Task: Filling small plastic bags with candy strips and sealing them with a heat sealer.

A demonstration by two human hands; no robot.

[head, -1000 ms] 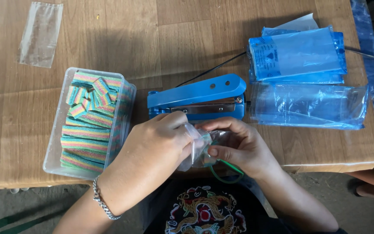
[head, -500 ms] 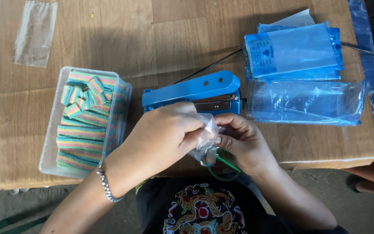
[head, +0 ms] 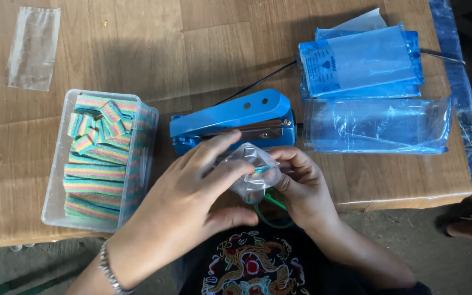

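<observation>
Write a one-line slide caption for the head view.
Both hands, left hand and right hand, hold a small clear bag before a blue heat sealer.

Small home-style packing workstation, likely a cottage candy-bagging setup: worn wooden table [head: 137, 49] with cardboard-patched edge over a bare concrete floor [head: 411, 240]. On it a blue hand-press heat sealer [head: 230, 117] with its cord, stacks of clear and blue plastic bags [head: 367, 71], a loose empty bag [head: 33, 48], and a clear plastic tub [head: 55, 180] full of rainbow-striped sour candy strips [head: 96, 164]. No shop counter or industrial machinery, just manual tools and bulk sweets beside packaging.
</observation>
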